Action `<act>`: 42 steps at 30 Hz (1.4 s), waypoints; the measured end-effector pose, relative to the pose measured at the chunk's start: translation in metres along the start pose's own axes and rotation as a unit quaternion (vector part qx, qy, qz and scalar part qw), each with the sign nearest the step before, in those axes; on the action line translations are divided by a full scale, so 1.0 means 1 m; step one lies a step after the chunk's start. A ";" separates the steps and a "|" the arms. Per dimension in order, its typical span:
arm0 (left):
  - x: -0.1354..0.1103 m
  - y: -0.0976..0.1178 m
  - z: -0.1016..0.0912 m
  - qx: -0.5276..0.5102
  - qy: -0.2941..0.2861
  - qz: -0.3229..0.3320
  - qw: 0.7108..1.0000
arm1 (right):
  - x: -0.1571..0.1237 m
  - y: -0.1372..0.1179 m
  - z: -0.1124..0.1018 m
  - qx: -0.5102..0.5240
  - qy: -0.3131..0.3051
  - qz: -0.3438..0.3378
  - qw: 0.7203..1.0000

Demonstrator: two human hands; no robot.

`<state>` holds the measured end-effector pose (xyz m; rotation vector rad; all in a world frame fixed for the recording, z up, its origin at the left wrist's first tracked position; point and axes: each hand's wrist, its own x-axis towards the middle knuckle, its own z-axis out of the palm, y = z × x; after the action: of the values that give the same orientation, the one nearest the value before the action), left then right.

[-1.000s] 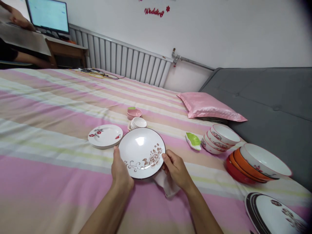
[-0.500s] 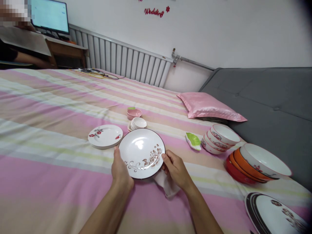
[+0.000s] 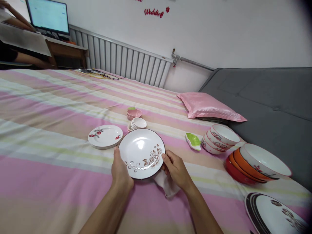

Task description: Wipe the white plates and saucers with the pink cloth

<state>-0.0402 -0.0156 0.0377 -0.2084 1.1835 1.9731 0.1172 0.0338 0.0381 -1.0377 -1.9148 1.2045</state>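
Between my two hands is a white plate (image 3: 138,149) with a dark rim and brown flowers, tilted toward me above the bed. My left hand (image 3: 121,174) grips its left edge, thumb along the rim and the other fingers hidden underneath. At the right edge my right hand (image 3: 175,169) pinches the rim with its thumb on top. A pale cloth (image 3: 167,186) hangs below the plate by my right hand. Just left of the plate lies a stack of white plates (image 3: 106,136) with red flowers. Small white bowls (image 3: 139,123) are stacked right behind it.
Pink dishes (image 3: 134,113) sit farther back. To the right are a green leaf-shaped dish (image 3: 193,140), flowered bowls (image 3: 219,138), large red and orange bowls (image 3: 243,165) and dark-rimmed plates (image 3: 278,214). A pink pillow (image 3: 209,105) leans near the grey headboard (image 3: 263,94). A person sits at the desk (image 3: 64,48).
My hands and the plate stay almost exactly in place. At the far left, the person by the monitor has shifted, and an arm now shows there.
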 end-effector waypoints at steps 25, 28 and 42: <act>0.001 -0.001 -0.001 -0.016 -0.021 0.014 1.000 | -0.001 -0.002 0.000 0.002 0.000 -0.004 1.000; 0.000 -0.001 0.000 -0.014 -0.021 0.017 1.000 | -0.001 -0.003 0.000 0.002 -0.001 -0.005 1.000; 0.001 -0.001 -0.001 -0.012 -0.022 0.019 1.000 | -0.002 -0.003 0.000 0.007 -0.001 -0.004 1.000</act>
<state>-0.0401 -0.0155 0.0364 -0.1558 1.1451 2.0153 0.1172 0.0318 0.0406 -1.0202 -1.9076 1.2136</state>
